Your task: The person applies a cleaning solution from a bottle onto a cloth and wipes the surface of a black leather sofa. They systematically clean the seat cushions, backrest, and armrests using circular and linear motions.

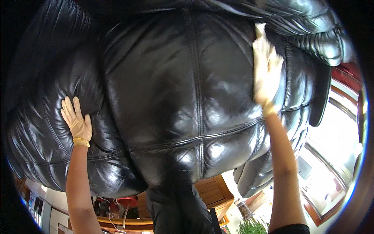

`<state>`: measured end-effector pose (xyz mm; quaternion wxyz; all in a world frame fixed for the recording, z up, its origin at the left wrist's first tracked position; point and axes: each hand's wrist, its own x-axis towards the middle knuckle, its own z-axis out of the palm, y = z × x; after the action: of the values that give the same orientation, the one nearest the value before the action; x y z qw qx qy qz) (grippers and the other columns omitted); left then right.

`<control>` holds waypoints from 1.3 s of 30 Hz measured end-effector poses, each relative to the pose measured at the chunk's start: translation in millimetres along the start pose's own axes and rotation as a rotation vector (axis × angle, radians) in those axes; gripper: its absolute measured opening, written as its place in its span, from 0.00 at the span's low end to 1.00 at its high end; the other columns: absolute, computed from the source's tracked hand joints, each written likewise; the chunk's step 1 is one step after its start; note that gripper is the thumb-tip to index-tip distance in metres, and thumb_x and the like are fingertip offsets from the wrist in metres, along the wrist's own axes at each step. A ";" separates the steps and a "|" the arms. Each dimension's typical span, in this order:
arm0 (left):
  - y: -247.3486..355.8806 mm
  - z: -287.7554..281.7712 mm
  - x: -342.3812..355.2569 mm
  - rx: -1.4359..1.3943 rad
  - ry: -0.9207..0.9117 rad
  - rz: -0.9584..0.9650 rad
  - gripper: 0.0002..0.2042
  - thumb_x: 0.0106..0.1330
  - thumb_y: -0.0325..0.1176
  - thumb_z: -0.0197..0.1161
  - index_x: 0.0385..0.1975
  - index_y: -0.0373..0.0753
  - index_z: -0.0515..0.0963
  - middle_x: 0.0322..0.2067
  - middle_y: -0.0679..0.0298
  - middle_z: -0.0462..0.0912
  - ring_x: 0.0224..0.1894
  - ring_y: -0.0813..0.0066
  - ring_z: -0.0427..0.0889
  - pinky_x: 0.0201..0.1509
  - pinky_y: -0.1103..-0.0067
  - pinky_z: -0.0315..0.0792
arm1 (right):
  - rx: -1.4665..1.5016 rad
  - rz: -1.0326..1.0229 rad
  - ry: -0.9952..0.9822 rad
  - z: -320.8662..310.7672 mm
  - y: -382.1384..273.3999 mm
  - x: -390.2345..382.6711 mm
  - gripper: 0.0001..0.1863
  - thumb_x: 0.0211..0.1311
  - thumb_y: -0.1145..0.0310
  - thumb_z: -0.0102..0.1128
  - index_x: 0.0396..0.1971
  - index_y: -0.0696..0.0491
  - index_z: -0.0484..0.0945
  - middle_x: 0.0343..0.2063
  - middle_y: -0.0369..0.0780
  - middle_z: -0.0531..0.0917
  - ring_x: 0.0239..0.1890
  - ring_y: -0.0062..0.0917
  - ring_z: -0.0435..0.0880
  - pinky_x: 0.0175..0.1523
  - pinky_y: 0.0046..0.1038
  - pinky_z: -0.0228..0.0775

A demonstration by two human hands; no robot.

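A large black leather sofa [171, 97] with stitched seams fills most of the view. My left hand [77, 121], in a thin pale-yellow glove, rests flat with fingers together against the left cushion. My right hand [266, 74], also gloved, presses a pale cloth [260, 29] against the leather near the right armrest [323, 39]; the hand is blurred by motion. Both bare forearms rise from the lower edge.
Below the sofa's edge lie a wooden cabinet [212, 191], a green plant [249, 227], cables and a red object [126, 202]. A bright window with a red-brown frame [331, 156] is at the right.
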<state>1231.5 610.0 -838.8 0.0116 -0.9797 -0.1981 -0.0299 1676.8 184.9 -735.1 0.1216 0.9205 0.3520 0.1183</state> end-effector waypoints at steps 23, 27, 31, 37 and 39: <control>334.5 -84.5 53.2 -0.608 -0.084 -0.203 0.33 0.81 0.48 0.41 0.80 0.36 0.49 0.78 0.35 0.41 0.81 0.39 0.39 0.82 0.55 0.35 | 0.467 0.142 0.002 31.3 17.3 -99.2 0.33 0.71 0.44 0.53 0.68 0.48 0.74 0.65 0.43 0.77 0.72 0.38 0.67 0.77 0.47 0.51; 329.6 -38.2 50.3 -0.221 -0.013 -0.165 0.38 0.79 0.56 0.41 0.81 0.40 0.43 0.79 0.38 0.37 0.81 0.35 0.36 0.80 0.45 0.34 | 0.176 0.307 -0.221 32.0 68.5 -192.3 0.34 0.75 0.49 0.48 0.73 0.54 0.67 0.73 0.46 0.68 0.77 0.40 0.58 0.80 0.49 0.40; 332.1 -31.6 49.1 -0.210 -0.005 -0.170 0.38 0.77 0.54 0.43 0.80 0.38 0.46 0.79 0.38 0.39 0.81 0.37 0.37 0.80 0.45 0.34 | 0.993 0.877 -0.245 -78.7 -14.6 -279.7 0.41 0.71 0.57 0.56 0.79 0.49 0.50 0.77 0.46 0.58 0.78 0.42 0.57 0.82 0.49 0.39; 329.3 -20.8 53.3 -0.146 0.052 -0.137 0.36 0.80 0.54 0.36 0.80 0.39 0.45 0.80 0.41 0.41 0.82 0.43 0.37 0.81 0.50 0.35 | 0.706 0.292 -0.309 -64.0 -30.2 -266.1 0.36 0.62 0.51 0.65 0.70 0.42 0.69 0.66 0.47 0.73 0.72 0.49 0.63 0.78 0.52 0.48; 338.1 -19.4 46.0 -0.196 0.025 -0.139 0.36 0.80 0.54 0.36 0.80 0.38 0.44 0.79 0.40 0.41 0.82 0.42 0.38 0.81 0.50 0.36 | 0.605 0.549 -0.112 -35.9 -2.1 -276.6 0.35 0.65 0.53 0.62 0.71 0.48 0.69 0.66 0.49 0.73 0.74 0.50 0.63 0.78 0.52 0.47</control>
<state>1404.2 315.7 -820.1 -0.0841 -0.9595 -0.2616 -0.0622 1464.3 4.3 -738.5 -0.1716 0.9795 0.1051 -0.0130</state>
